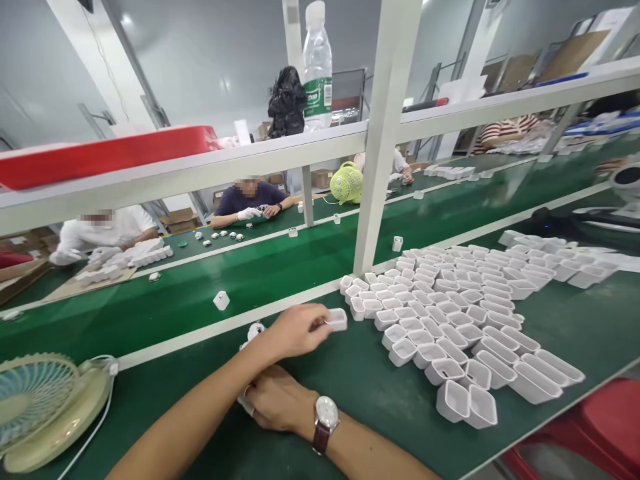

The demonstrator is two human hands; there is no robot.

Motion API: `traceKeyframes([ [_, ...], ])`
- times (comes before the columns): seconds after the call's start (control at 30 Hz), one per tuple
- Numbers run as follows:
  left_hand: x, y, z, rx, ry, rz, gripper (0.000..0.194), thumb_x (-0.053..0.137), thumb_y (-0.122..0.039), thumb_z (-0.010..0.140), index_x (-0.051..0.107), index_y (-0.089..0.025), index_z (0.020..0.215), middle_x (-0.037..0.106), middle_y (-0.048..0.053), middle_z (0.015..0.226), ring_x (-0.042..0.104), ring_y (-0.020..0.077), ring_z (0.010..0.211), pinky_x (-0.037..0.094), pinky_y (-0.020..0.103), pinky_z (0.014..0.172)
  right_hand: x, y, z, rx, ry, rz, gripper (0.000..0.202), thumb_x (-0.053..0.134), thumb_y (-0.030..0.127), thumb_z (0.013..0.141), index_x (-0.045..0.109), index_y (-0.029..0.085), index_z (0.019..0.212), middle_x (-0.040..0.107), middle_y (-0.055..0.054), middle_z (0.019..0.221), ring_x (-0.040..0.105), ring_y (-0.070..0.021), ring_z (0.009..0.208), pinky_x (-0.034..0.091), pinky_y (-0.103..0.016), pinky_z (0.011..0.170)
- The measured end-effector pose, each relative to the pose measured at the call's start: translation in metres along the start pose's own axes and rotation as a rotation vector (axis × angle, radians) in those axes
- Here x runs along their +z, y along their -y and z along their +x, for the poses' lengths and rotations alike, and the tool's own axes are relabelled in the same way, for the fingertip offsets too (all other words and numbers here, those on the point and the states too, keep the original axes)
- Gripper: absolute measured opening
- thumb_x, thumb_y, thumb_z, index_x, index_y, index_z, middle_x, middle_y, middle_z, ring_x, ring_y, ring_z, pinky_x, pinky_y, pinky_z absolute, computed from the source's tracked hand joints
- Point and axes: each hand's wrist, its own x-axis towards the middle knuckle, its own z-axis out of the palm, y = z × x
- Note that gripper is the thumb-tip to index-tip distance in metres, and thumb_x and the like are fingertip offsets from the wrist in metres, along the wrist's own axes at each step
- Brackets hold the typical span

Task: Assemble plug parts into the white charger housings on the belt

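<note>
My left hand point(300, 330) pinches a small white cup point(337, 320) by its near end, just left of a large group of white cups point(435, 313) standing on the green table. Below and crossing under that wrist, my right hand point(280, 400) is curled with its fingers closed. A sliver of something white shows at its fingers, mostly hidden, and I cannot make it out. Small white pieces point(256, 331) lie just behind my left forearm. A wristwatch point(327, 413) is on the right wrist.
A green belt point(190, 313) carrying scattered white pieces runs behind the table edge. A metal post point(380, 133) rises past my hands to a shelf with a bottle point(317, 73) and red tray point(110, 153). A fan point(45, 407) stands at left; people work across the belt.
</note>
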Motion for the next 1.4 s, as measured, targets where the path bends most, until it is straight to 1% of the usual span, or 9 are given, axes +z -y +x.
traceKeyframes([
  [0.13,-0.039,0.052,-0.073,-0.105,-0.474,-0.173,0.014,0.06,-0.033,0.096,0.069,-0.022,0.099,0.069,0.008,0.106,0.069,0.0214,0.097,0.059,0.031,0.081,-0.009,-0.015,0.001,0.163,-0.142,0.0,0.025,0.058,0.015,0.096,0.07,0.016,0.117,0.071,-0.015,0.123,0.068,-0.0276,0.109,0.057,-0.041,0.097],
  [0.2,-0.047,0.078,-0.115,-0.238,-0.596,-0.212,0.018,0.063,-0.039,0.094,0.068,-0.021,0.096,0.068,0.007,0.106,0.069,0.0214,0.096,0.06,0.031,0.08,-0.013,-0.025,0.0,0.246,-0.196,-0.002,0.031,0.055,0.012,0.097,0.066,0.016,0.126,0.067,-0.017,0.13,0.065,-0.0287,0.116,0.056,-0.046,0.101],
  [0.33,-0.034,0.103,-0.192,-0.425,-0.492,-0.335,0.024,0.063,-0.044,0.095,0.067,-0.021,0.099,0.07,0.007,0.106,0.069,0.0226,0.096,0.061,0.035,0.082,-0.017,-0.035,0.0,0.282,-0.209,0.003,0.033,0.055,0.01,0.097,0.064,0.016,0.129,0.063,-0.02,0.137,0.061,-0.0324,0.124,0.055,-0.054,0.103],
  [0.47,-0.014,0.101,-0.234,-0.473,-0.351,-0.462,0.022,0.059,-0.041,0.098,0.067,-0.021,0.099,0.071,0.01,0.115,0.069,0.0243,0.103,0.061,0.039,0.089,-0.015,-0.032,0.006,0.19,-0.163,0.022,0.042,0.057,0.009,0.095,0.06,0.017,0.136,0.06,-0.017,0.145,0.053,-0.0322,0.137,0.052,-0.053,0.11],
  [0.6,0.0,0.096,-0.245,-0.46,-0.377,-0.509,0.025,0.056,-0.04,0.1,0.066,-0.022,0.115,0.07,0.012,0.123,0.07,0.0251,0.107,0.061,0.043,0.094,-0.006,-0.034,0.011,0.228,-0.174,0.035,0.046,0.051,0.005,0.094,0.059,0.013,0.139,0.057,-0.02,0.147,0.049,-0.0348,0.141,0.049,-0.059,0.113],
  [0.9,0.029,0.086,-0.247,-0.414,-0.409,-0.252,0.072,0.07,-0.038,0.094,0.037,-0.033,0.159,0.06,0.012,0.15,0.059,0.0307,0.136,0.055,0.049,0.108,0.004,-0.045,0.013,0.279,-0.183,0.079,0.06,0.052,0.002,0.092,0.049,0.02,0.149,0.064,-0.015,0.134,0.059,-0.0299,0.127,0.055,-0.054,0.105],
  [1.03,0.036,0.085,-0.241,-0.343,-0.372,-0.105,0.066,0.065,-0.039,0.099,0.038,-0.035,0.159,0.059,0.009,0.152,0.054,0.0308,0.141,0.051,0.051,0.113,0.007,-0.047,0.012,0.263,-0.157,0.099,0.068,0.048,-0.001,0.088,0.044,0.019,0.152,0.059,-0.015,0.144,0.052,-0.0298,0.138,0.05,-0.055,0.112],
  [1.3,0.047,0.083,-0.234,-0.22,-0.424,-0.056,0.041,0.046,-0.026,0.107,0.052,-0.03,0.148,0.073,0.01,0.124,0.067,0.0274,0.116,0.059,0.045,0.099,0.008,-0.043,0.013,0.298,-0.247,0.117,0.05,0.053,0.007,0.094,0.052,0.022,0.142,0.06,-0.015,0.13,0.063,-0.0275,0.119,0.06,-0.045,0.098],
  [1.4,0.041,0.076,-0.234,-0.17,-0.383,0.022,0.048,0.046,-0.021,0.105,0.048,-0.032,0.152,0.063,0.013,0.143,0.06,0.0305,0.131,0.055,0.05,0.107,0.003,-0.035,0.014,0.311,-0.274,0.141,0.047,0.057,0.013,0.096,0.051,0.022,0.143,0.059,-0.015,0.127,0.065,-0.027,0.114,0.062,-0.042,0.095],
])
